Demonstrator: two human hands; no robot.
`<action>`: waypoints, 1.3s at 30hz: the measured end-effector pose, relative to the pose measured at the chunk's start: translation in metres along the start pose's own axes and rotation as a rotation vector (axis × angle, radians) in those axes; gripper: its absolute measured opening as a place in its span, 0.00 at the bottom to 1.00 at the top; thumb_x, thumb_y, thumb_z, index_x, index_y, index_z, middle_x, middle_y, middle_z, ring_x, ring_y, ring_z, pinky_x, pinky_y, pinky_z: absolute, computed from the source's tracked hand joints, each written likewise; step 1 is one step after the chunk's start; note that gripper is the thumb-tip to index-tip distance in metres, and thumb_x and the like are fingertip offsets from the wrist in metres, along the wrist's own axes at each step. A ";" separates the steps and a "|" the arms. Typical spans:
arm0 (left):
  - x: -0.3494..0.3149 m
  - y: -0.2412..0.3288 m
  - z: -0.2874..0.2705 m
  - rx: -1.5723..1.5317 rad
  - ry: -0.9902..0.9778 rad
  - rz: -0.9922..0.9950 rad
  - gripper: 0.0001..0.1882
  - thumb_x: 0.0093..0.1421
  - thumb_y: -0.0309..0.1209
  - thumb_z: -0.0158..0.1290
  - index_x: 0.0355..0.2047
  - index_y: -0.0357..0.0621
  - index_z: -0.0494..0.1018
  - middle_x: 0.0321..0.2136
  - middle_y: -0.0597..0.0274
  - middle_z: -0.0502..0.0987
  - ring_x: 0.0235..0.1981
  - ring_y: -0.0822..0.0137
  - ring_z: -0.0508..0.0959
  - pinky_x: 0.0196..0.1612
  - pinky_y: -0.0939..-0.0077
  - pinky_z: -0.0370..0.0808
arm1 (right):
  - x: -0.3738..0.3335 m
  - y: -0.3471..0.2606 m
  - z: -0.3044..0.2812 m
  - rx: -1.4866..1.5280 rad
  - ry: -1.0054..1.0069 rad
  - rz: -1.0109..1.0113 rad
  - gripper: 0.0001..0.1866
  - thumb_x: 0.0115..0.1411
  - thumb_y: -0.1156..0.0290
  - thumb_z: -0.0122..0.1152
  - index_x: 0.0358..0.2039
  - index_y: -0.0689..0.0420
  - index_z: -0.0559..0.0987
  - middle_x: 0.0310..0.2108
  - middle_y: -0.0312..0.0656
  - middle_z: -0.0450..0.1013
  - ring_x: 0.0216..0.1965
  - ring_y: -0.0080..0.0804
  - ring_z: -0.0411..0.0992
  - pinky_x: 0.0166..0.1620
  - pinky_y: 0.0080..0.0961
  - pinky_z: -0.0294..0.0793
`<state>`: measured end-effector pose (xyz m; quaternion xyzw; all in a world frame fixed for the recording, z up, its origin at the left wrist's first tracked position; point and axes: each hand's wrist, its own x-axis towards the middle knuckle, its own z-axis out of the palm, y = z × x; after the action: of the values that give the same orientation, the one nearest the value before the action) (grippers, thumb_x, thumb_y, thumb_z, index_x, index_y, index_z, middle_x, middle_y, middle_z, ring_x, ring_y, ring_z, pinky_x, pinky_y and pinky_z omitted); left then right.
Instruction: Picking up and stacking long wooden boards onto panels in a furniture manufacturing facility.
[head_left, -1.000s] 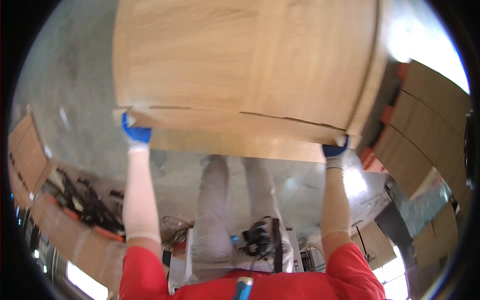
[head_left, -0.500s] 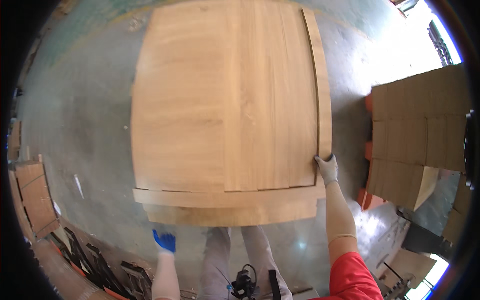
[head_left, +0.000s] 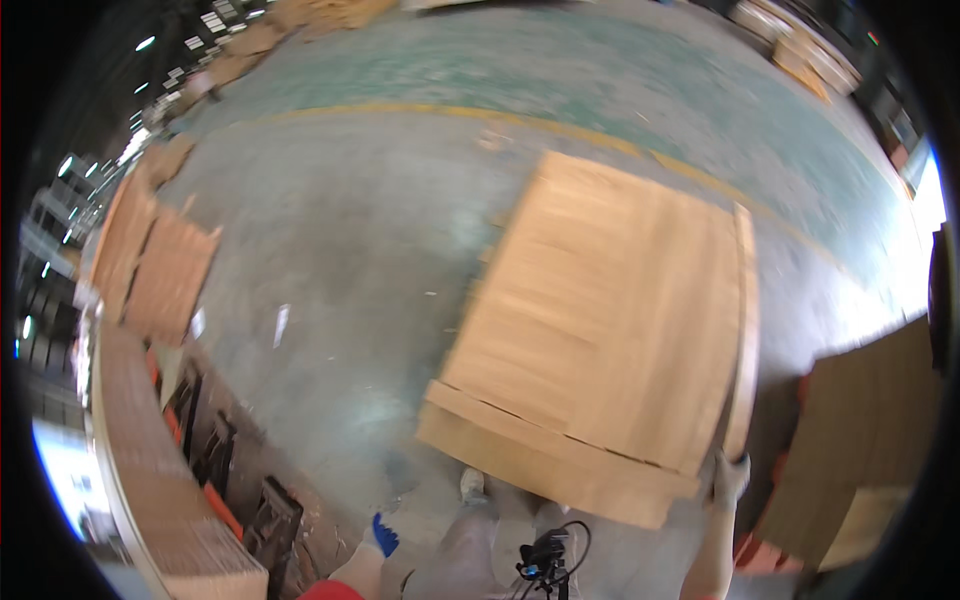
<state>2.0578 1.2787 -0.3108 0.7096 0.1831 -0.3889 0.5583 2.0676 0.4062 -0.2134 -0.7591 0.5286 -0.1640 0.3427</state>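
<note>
Touching the near end of a narrow strip (head_left: 742,340), the fingers of the right hand (head_left: 733,481) are seen in a pale glove; because of blur, it cannot be told whether the strip is firmly gripped. The fingers of the left hand (head_left: 384,537), covered in blue, are spread and nothing is held by them. The strip is placed along the right side of a large tan panel (head_left: 600,320), which is set slantwise ahead of the shoe (head_left: 472,486). Whether it is lying flat on the floor cannot be said with certainty.

One second ago, the panel's near edge was held by both hands; now contact is kept only at the right side, and the panel is seen at a new angle, perhaps partly from a turn of the head. By this, it may be judged that any control of the panel is given from the right alone.

Farther out, a grey floor (head_left: 330,230) is crossed by a yellow line (head_left: 450,112), and a green area (head_left: 500,70) is seen beyond. At the left, brown stacks (head_left: 165,255) and dark frames (head_left: 213,445) are placed; at the right, a cardboard pile (head_left: 850,440) is set near orange supports (head_left: 765,556).
</note>
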 end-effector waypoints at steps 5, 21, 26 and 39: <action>0.065 0.070 0.016 -0.713 0.316 -0.517 0.32 0.60 0.62 0.47 0.55 0.55 0.66 0.56 0.55 0.69 0.56 0.49 0.69 0.57 0.51 0.66 | -0.092 0.007 -0.047 0.064 0.210 -0.377 0.22 0.55 0.74 0.65 0.50 0.64 0.71 0.34 0.36 0.71 0.27 0.18 0.65 0.29 0.17 0.68; -0.036 0.547 -0.282 -0.128 -0.366 0.794 0.41 0.62 0.50 0.56 0.67 0.41 0.56 0.63 0.57 0.65 0.64 0.66 0.63 0.67 0.70 0.57 | -0.574 -0.585 0.235 1.316 -0.555 -0.503 0.39 0.57 0.49 0.64 0.61 0.58 0.63 0.40 0.37 0.69 0.32 0.23 0.69 0.31 0.19 0.71; -0.080 0.678 -0.290 -0.261 -0.584 1.052 0.45 0.60 0.46 0.60 0.69 0.41 0.50 0.63 0.53 0.64 0.63 0.64 0.64 0.67 0.69 0.58 | -0.645 -0.661 0.346 1.170 -0.570 -0.642 0.51 0.56 0.42 0.62 0.67 0.61 0.51 0.56 0.42 0.62 0.48 0.30 0.66 0.50 0.24 0.67; 0.155 0.766 -0.551 0.114 0.602 0.808 0.41 0.52 0.39 0.67 0.62 0.39 0.60 0.42 0.63 0.74 0.43 0.71 0.73 0.48 0.74 0.72 | -0.571 -0.869 0.589 0.414 -1.349 -0.574 0.48 0.50 0.57 0.72 0.65 0.66 0.57 0.57 0.55 0.64 0.57 0.46 0.66 0.60 0.35 0.66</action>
<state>2.8793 1.5299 0.1106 0.8337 0.0253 0.0705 0.5471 2.8067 1.3117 0.0355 -0.7228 -0.0550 0.1571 0.6707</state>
